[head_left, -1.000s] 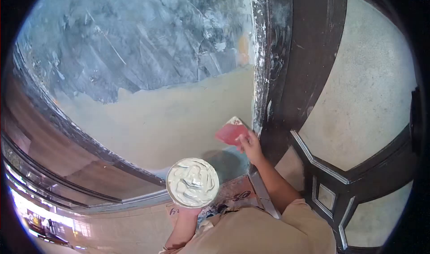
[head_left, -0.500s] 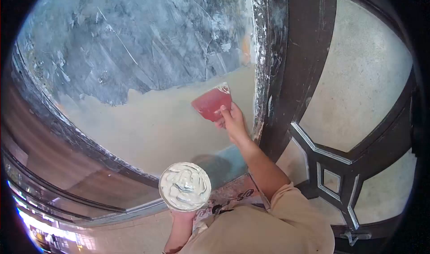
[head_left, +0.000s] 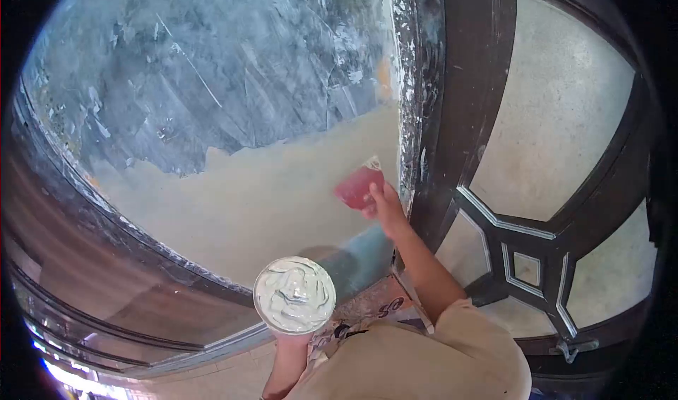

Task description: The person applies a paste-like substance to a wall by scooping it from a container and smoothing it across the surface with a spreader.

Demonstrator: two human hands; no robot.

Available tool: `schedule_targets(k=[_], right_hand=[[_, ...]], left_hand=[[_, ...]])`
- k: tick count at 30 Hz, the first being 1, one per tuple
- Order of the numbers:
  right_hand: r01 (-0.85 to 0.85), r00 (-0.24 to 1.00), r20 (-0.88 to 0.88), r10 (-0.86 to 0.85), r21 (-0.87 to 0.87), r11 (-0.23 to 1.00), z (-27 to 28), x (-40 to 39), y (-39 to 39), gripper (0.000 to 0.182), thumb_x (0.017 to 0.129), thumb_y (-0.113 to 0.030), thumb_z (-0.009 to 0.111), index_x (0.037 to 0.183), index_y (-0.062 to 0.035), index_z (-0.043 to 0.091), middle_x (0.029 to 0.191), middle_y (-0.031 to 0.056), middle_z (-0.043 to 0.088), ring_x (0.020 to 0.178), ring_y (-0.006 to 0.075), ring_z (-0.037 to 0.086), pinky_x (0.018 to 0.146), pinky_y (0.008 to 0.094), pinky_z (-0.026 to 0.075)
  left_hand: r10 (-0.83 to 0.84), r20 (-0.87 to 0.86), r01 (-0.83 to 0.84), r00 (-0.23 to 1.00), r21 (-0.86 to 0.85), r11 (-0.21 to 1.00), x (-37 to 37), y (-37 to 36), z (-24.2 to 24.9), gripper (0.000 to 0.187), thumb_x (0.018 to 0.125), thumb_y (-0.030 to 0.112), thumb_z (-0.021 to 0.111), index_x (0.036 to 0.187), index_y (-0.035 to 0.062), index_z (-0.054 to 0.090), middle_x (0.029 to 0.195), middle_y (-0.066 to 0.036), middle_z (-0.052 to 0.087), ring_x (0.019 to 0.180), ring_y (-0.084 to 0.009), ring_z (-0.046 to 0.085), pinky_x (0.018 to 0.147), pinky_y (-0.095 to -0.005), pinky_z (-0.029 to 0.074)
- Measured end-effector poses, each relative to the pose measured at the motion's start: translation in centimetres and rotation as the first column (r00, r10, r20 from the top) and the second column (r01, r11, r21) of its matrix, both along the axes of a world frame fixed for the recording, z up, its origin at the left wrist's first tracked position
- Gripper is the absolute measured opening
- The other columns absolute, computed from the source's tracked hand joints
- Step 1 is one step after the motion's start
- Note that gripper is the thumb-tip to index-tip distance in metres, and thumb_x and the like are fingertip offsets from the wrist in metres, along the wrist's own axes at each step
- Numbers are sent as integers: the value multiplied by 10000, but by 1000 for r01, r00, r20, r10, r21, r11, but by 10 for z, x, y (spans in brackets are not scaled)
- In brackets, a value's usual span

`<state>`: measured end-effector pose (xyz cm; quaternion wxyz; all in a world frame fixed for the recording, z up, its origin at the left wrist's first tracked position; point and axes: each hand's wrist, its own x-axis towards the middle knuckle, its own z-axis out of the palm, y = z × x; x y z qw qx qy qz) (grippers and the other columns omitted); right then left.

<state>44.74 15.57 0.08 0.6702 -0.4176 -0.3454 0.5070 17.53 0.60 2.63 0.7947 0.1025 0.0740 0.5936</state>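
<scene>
A red filling knife [head_left: 359,187] with a broad flat blade is gripped between the thumb and fingers of my right hand [head_left: 385,206]. Whitish paste clings to the blade's upper corner. The knife is in front of the beige coated lower part of the wall [head_left: 282,188], near its right edge. My left hand [head_left: 291,339] supports a round tub [head_left: 294,295] from below, at the lower middle of the view. Thick, creamy white filler with ridges and swirls fills it to the rim. Most of the left hand's fingers are hidden under the tub.
Bluish-grey patchy wall [head_left: 212,68] spans the upper part. A dark, paint-flecked frame [head_left: 417,82] borders it on the right, beside a dark door [head_left: 466,117] with pale panels. Down by my body lies a printed box or sack [head_left: 381,305]. A door handle [head_left: 568,349] shows lower right.
My right hand and the filling knife have moved right and down, toward the dark frame. The tub stays nearly in place in my left hand, while the view has shifted slightly.
</scene>
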Motion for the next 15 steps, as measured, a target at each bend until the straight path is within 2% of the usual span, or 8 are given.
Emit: schedule_targets(k=[2,5,8,10,12,13,14,15], right_hand=[[-24,999,49,21,78,997,46,-4,7,300,956,-337,526,1084,-65,518,825,42,569,527,112,556,438,247,438],[50,985,161,-65,98,994,47,0,26,306,955,-348,525,1036,-53,521,788,39,560,531,105,551,421,245,422],[150,979,125,-159,76,986,-13,11,23,314,951,-356,532,999,-46,518,762,39,557,531,112,557,419,243,425],[191,969,195,-151,-203,960,-74,13,5,297,949,-362,532,1007,-71,529,772,29,565,523,120,551,415,238,436],[0,995,-87,-43,-438,899,-162,15,-7,267,947,-359,534,1042,-110,532,776,21,565,535,128,548,426,243,461],[-42,992,-127,-18,-451,891,-187,14,-20,254,944,-356,539,1054,-128,532,776,19,563,550,129,548,428,248,468],[-84,986,-167,7,-459,884,-184,11,-29,242,941,-353,544,1066,-146,531,776,17,560,564,129,547,431,253,475],[-83,986,-166,8,-454,887,-177,14,-23,242,941,-353,544,1066,-146,531,776,17,560,564,129,547,431,253,475]], left_hand=[[-18,-26,19,999,23,1000,3,3,0,589,942,497,363,1393,119,393,1429,-103,410,1301,-317,394,1099,-496,292],[-12,-32,12,999,-7,1000,4,5,-5,592,941,502,364,1393,120,393,1428,-105,411,1302,-319,394,1100,-497,292],[-34,-7,34,999,26,999,5,7,-6,594,941,503,364,1395,121,389,1430,-104,408,1305,-320,390,1101,-497,291],[-46,13,45,999,44,998,5,7,-7,596,941,504,363,1397,121,387,1432,-104,406,1307,-321,388,1101,-497,291],[-58,32,56,998,52,997,5,8,-8,598,941,505,363,1399,122,385,1434,-104,404,1309,-322,386,1102,-498,291],[-66,41,63,997,61,996,6,8,-8,598,941,505,363,1400,122,384,1434,-104,403,1310,-322,385,1102,-498,290],[-73,50,69,996,74,995,6,8,-8,599,941,505,363,1401,122,383,1435,-104,402,1311,-322,384,1102,-498,290],[-73,50,69,996,80,994,-46,-28,-44,599,941,505,363,1401,122,383,1435,-104,402,1311,-322,384,1102,-498,290]])
